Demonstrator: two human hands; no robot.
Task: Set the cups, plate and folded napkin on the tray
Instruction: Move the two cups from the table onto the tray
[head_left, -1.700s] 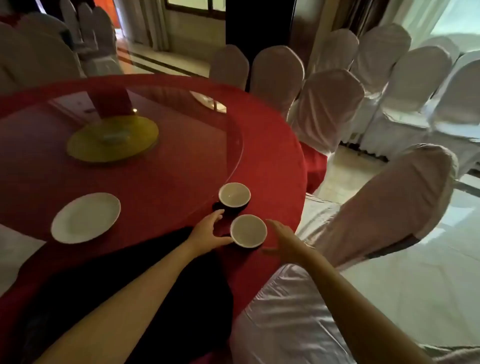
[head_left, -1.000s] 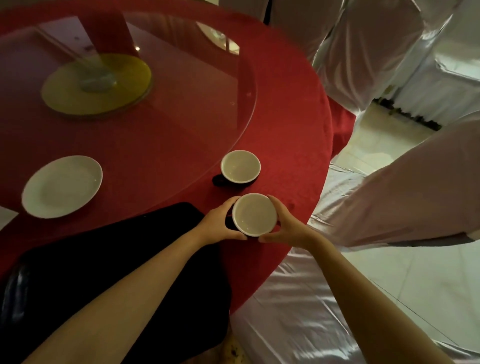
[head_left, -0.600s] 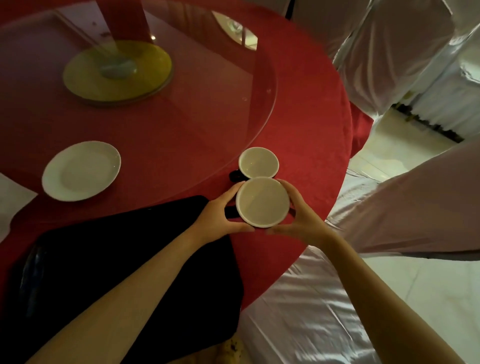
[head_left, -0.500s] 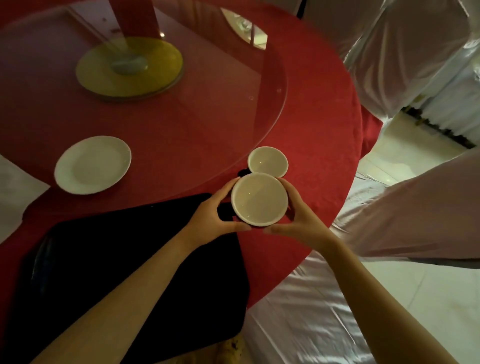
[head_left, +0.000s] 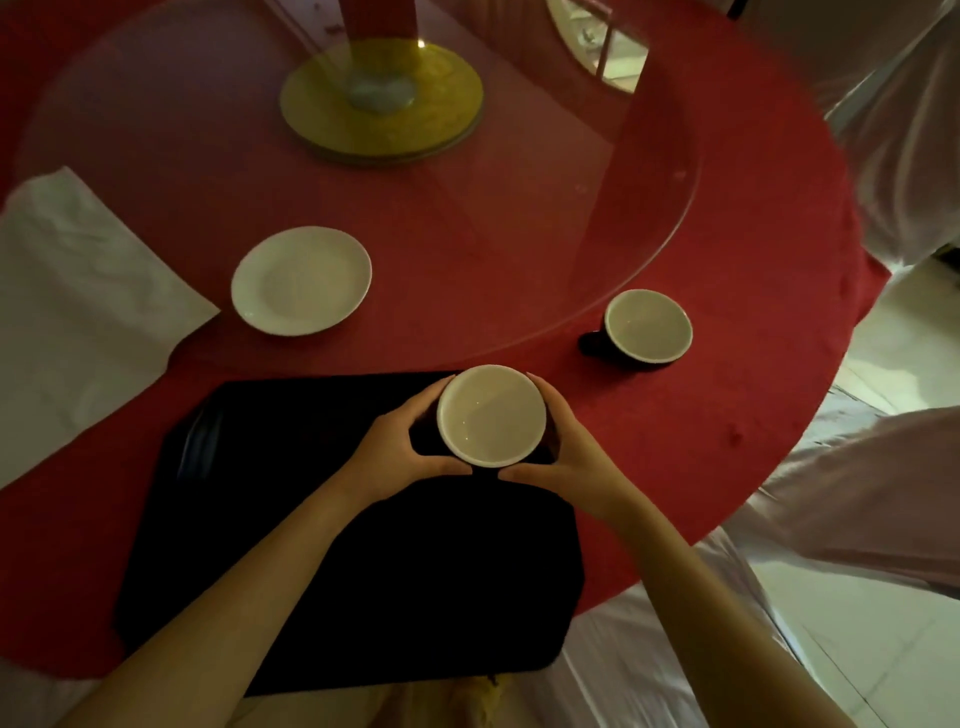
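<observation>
1. Left hand and right hand are both clamped around one cup, one on each side, over the far right corner of the black tray.
2. Second cup stands on the red tabletop, well right of the tray.
3. White plate sits beyond the tray, beside the folded napkin at the left edge.

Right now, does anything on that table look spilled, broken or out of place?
Nothing looks spilled or broken. One oddity: the black tray overhangs the table's near edge. Both cups look empty, the plate intact, the napkin slightly rumpled.
</observation>
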